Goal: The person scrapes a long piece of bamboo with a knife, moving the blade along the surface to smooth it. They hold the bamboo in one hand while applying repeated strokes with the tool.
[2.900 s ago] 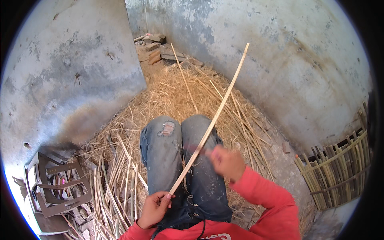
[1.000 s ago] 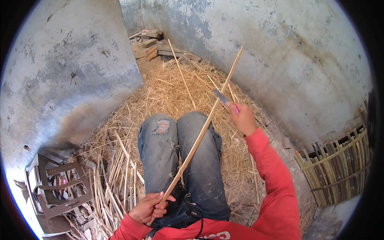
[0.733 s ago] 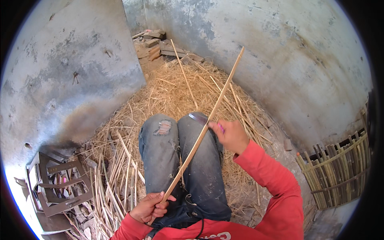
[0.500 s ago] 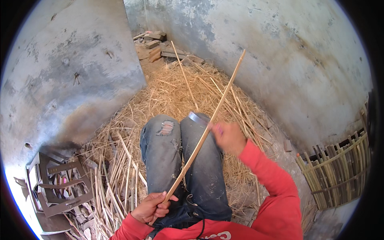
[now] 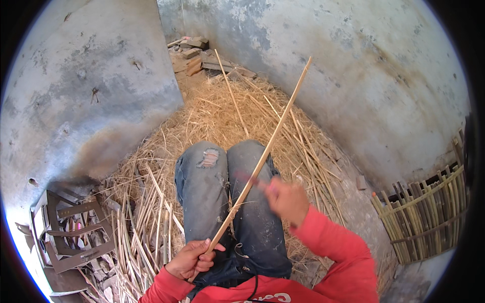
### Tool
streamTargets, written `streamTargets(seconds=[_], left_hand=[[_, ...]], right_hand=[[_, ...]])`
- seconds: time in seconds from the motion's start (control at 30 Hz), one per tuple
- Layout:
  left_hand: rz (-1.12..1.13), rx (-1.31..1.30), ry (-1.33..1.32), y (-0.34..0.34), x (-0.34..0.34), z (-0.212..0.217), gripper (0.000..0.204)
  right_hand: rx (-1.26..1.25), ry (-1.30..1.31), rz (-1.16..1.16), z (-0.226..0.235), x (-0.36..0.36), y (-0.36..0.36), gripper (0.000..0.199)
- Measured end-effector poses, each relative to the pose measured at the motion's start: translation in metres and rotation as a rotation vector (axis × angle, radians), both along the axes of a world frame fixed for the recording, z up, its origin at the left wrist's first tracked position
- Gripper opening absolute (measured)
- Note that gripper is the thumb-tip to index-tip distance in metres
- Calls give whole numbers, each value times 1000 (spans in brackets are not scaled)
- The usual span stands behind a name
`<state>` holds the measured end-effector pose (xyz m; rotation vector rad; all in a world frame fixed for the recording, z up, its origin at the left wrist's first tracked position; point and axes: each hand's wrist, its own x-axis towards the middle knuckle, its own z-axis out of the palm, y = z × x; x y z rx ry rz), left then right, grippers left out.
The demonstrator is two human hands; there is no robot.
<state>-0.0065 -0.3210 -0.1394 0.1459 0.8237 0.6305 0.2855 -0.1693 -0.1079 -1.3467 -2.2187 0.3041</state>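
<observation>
A long, pale bamboo strip (image 5: 279, 129) slants from my lap up toward the far right. My left hand (image 5: 194, 259) is closed round its lower end. Close to the strip's middle, my right hand (image 5: 287, 201) grips a knife (image 5: 246, 177). Motion smears the blade, which crosses the strip beside my right knee; whether it touches the wood I cannot tell. Thin shavings hang off the strip's lower part, above my jeans (image 5: 204, 202).
Straw-like shavings (image 5: 202, 118) cover the floor ahead. Split bamboo sticks (image 5: 134, 247) lie to my left, beside a dark broken frame (image 5: 83, 235). More strips (image 5: 303, 146) lie at the right. A slatted bamboo basket (image 5: 427, 214) stands by the right wall (image 5: 374, 101); bricks (image 5: 194, 65) lie at the back.
My right hand and the knife have moved down along the strip, toward me. The left hand keeps its grip in nearly the same place.
</observation>
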Motion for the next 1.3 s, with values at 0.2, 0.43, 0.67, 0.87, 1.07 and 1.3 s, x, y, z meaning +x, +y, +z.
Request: streamTargets(seconds=[0.2,0.43,0.67,0.87,1.07,1.3], left_hand=[[-5,12,-8,2,1,0,48],[-2,17,26,-1,0,1,48],[8,143,212,-5,11,6,47],[21,119,198,-8,7,1,46],[4,139,234,-14,-4,-5,45],[2,162,281,-12,1,2,45]], right_hand=[[-60,44,74,-23,2,-34,42],[57,39,-140,-23,24,38,44],[301,83,-402,-13,69,147,52],[159,163,-262,-21,43,105,49],[62,90,-175,-9,60,93,45],[79,161,-159,-8,36,90,49]])
